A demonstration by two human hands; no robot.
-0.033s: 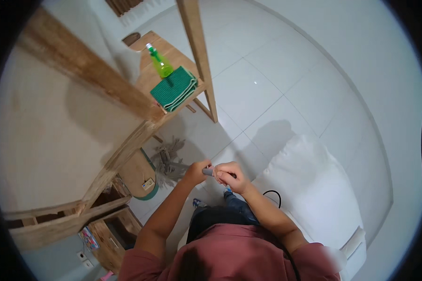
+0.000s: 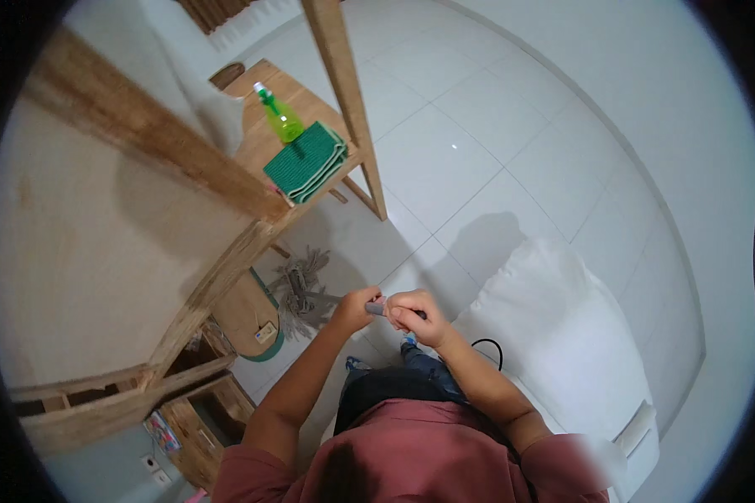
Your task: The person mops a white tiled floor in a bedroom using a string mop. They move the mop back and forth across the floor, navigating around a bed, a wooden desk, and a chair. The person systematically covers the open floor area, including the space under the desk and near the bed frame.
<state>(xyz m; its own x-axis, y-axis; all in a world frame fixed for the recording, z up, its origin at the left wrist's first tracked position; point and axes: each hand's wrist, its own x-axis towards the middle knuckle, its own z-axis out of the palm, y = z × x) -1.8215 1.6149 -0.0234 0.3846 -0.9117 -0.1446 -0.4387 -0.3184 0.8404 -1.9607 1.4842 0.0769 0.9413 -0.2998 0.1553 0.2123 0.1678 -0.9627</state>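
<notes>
A grey-handled string mop [image 2: 297, 295] is gripped by both my hands in front of my body. My left hand [image 2: 358, 307] wraps round the handle lower down, nearer the mop head. Close beside it, my right hand [image 2: 415, 317] closes over the handle near its dark top end. From my hands the handle slopes down and away to the left. The grey strands lie spread on the tiled floor, near the wooden table's edge and partly in shadow.
On a wooden bench [image 2: 248, 94] stand a green spray bottle [image 2: 284, 124] and a folded green cloth [image 2: 309, 163]. A wooden post [image 2: 344, 92] rises beside them. A rounded board with a green edge [image 2: 243, 323] lies left of the mop. White bedding [image 2: 554, 327] is on my right.
The mop strands sit slightly differently on the floor and look sharper than before. The bench, bottle and cloth appear a little further left in view. Both hands keep their grip.
</notes>
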